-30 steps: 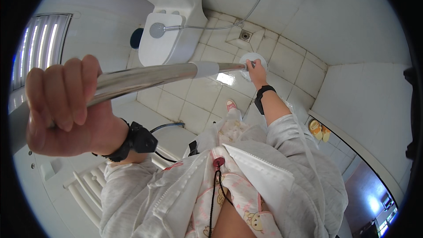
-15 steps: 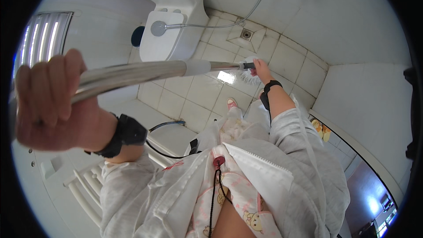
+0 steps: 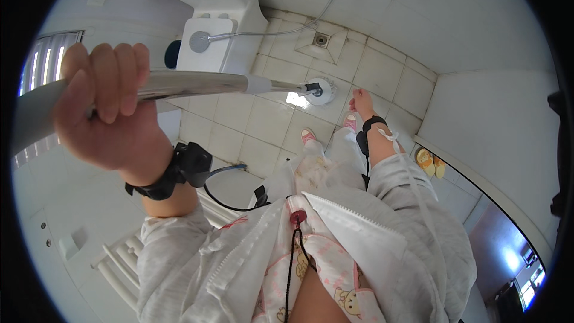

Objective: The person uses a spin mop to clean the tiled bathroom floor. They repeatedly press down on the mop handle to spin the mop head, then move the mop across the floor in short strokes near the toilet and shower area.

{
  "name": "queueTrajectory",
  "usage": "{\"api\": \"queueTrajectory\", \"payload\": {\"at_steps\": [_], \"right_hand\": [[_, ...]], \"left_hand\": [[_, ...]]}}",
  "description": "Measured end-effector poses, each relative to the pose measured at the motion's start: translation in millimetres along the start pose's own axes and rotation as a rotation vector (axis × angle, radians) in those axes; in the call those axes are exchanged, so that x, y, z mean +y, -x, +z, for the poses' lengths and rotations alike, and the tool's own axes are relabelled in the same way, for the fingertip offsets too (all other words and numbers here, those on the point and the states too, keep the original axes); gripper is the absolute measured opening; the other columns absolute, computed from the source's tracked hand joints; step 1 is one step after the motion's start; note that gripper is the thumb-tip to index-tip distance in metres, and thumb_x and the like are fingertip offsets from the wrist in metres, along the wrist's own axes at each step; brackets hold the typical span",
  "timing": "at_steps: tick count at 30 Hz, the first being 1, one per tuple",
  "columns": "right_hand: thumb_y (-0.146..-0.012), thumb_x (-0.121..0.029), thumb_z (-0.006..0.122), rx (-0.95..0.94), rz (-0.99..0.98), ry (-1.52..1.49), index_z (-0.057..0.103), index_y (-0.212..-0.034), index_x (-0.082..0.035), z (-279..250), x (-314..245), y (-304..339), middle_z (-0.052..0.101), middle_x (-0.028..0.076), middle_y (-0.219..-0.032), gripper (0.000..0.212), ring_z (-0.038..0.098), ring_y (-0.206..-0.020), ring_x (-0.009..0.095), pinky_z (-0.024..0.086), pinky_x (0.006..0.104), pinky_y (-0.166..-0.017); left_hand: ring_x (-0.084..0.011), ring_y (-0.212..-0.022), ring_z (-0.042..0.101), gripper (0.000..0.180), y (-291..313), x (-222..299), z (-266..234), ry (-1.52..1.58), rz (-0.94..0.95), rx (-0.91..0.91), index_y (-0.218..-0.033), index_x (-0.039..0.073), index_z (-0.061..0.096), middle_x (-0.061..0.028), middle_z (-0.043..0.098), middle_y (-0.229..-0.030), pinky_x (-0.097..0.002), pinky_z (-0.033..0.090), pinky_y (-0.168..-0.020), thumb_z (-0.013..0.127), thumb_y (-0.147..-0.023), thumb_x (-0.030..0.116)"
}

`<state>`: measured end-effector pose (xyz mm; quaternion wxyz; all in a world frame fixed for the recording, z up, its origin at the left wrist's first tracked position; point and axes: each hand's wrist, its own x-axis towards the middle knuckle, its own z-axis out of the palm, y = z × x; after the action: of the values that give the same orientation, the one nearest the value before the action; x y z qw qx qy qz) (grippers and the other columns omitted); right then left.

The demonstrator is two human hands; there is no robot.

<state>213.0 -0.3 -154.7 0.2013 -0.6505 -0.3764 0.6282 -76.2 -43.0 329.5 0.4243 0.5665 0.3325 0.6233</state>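
Fingers [image 3: 107,84] of the left hand [image 3: 116,113], far left of the floor drain [image 3: 321,39], are clamped around a metal pole [image 3: 191,85]. Toilet [image 3: 239,30] stands left of the drain. The pole's round white head [image 3: 324,92] is just below the drain; floor contact cannot be confirmed. Right hand [image 3: 362,104], lower right of the drain, is off the pole, fingers curled together.

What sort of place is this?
Most likely a bathroom: there's a white toilet with a shower head lying on its lid, and a square drain set into the tiled floor.
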Motion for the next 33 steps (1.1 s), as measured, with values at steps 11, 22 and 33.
{"api": "queueTrajectory", "payload": {"at_steps": [11,22,33], "right_hand": [[-0.09,-0.03,0.045,0.023,0.02,0.004,0.048,-0.088,-0.001,-32.1,6.2,10.8,0.055,0.009,-0.059,0.029,0.054,-0.044,0.018,0.043,0.0295,-0.04],[-0.09,-0.035,0.041,0.04,0.052,0.019,0.048,-0.091,-0.002,-57.4,10.6,27.4,0.056,0.01,-0.063,0.034,0.054,-0.044,0.018,0.043,0.0279,-0.041],[-0.09,-0.038,0.038,0.032,0.089,0.022,0.048,-0.091,-0.002,-72.2,3.7,27.0,0.056,0.01,-0.064,0.037,0.056,-0.046,0.018,0.042,0.0261,-0.042]], "left_hand": [[-0.0089,-0.045,0.025,0.021,1.4,-41.9,7.2,0.002,0.012,0.16,-0.059,0.012,0.029,0.0028,0.029,-0.048,-0.0267,0.027,-0.053,0.04,-0.076,0.008],[-0.0094,-0.046,0.029,0.017,2.6,-96.6,7.7,0.025,-0.041,0.218,-0.061,0.005,0.037,0.0002,0.031,-0.05,-0.025,0.028,-0.049,0.043,-0.075,-0.002],[-0.0091,-0.048,0.033,0.016,-17.5,-138.5,13.9,0.016,-0.134,0.24,-0.062,0.003,0.041,-0.0021,0.039,-0.052,-0.0243,0.028,-0.047,0.047,-0.075,-0.003]]}}
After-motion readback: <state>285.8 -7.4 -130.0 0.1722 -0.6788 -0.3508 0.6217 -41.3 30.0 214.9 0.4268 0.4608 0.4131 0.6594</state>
